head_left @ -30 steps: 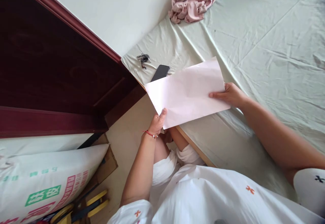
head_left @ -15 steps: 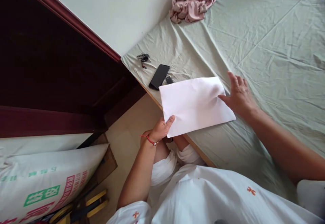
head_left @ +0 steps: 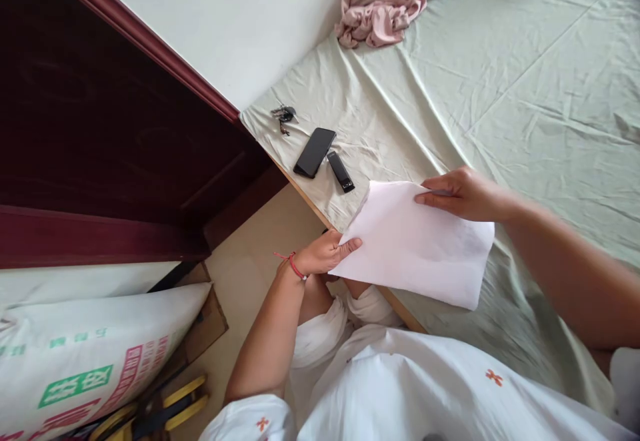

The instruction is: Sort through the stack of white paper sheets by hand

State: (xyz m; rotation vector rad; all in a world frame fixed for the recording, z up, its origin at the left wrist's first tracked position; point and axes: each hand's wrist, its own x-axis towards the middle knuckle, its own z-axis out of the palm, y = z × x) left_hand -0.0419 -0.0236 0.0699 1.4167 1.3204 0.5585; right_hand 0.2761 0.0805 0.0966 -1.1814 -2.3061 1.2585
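Note:
A white sheet of paper (head_left: 420,244) hangs partly over the near edge of a bed covered with a pale green sheet (head_left: 525,94). My left hand (head_left: 325,254) pinches the paper's lower left corner, a red string around its wrist. My right hand (head_left: 463,194) grips the paper's upper edge with the fingers curled over it. The paper is tilted and slightly bowed between the two hands.
A black phone (head_left: 315,152), a small black stick-shaped device (head_left: 341,171) and a bunch of keys (head_left: 283,116) lie on the bed near its corner. A pink cloth (head_left: 377,11) is bunched at the back. A dark red wooden headboard (head_left: 100,134) and a printed white sack (head_left: 90,354) stand on the left.
The paper was laid flat on the bed and my right hand let go. Now both hands hold it again, turned and shifted right, uncovering the small black device.

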